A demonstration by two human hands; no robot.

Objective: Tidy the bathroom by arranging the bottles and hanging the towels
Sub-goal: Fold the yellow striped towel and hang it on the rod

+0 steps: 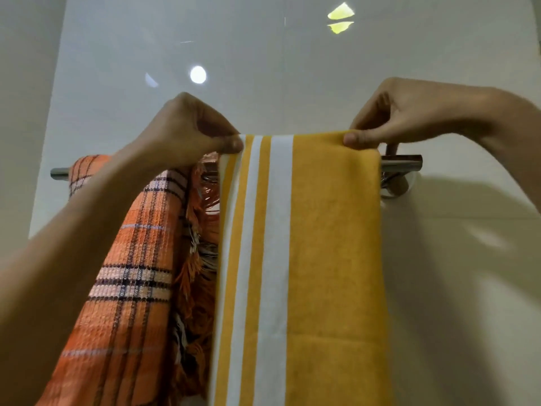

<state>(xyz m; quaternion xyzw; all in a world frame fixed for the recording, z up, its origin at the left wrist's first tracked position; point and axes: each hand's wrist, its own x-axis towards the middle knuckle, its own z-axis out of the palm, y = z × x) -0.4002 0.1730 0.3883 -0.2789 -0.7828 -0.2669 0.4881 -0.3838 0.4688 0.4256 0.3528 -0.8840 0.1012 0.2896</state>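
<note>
The towel bar (401, 163) is concealed along most of its length by the yellow striped towel (328, 244) and plaid towel (131, 259). Both towels' lower ends are cut off by the bottom edge.

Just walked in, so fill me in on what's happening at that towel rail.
A person is hanging a yellow towel with white stripes over the chrome towel bar on the wall. The left hand pinches the towel's top fold at its striped edge, and the right hand pinches the top fold at the other edge, near the bar's wall mount. The towel is draped over the bar and hangs down. An orange plaid towel with a fringe already hangs on the same bar, to the left of it.
</note>
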